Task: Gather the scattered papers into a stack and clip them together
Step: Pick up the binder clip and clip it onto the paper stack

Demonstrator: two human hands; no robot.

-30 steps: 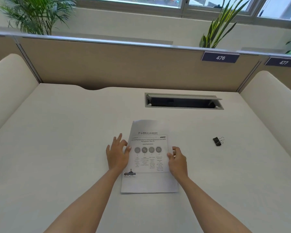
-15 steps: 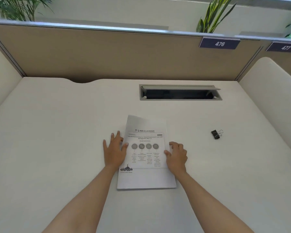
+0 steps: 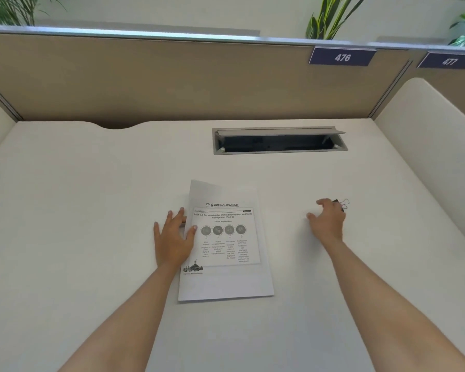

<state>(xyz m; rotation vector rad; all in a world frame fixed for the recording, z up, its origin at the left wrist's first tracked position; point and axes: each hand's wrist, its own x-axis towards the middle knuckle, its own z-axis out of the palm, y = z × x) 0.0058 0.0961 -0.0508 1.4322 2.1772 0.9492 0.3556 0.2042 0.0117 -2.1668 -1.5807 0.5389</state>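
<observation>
Resting flat on papers (image 3: 226, 245) left hand (image 3: 172, 242), right hand (image 3: 328, 221) grip open at binder clip (image 3: 342, 204), white desk (image 3: 91, 210)

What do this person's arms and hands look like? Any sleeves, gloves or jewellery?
Both forearms are bare as far as the picture shows, with no sleeve in view. The left hand and right hand wear no gloves. No watch, bracelet or ring is visible on the wrists or fingers.

one stack of papers (image 3: 226, 242), one binder clip (image 3: 342, 204), two hands, one cable slot (image 3: 279, 142), two number plates, three plants.
</observation>
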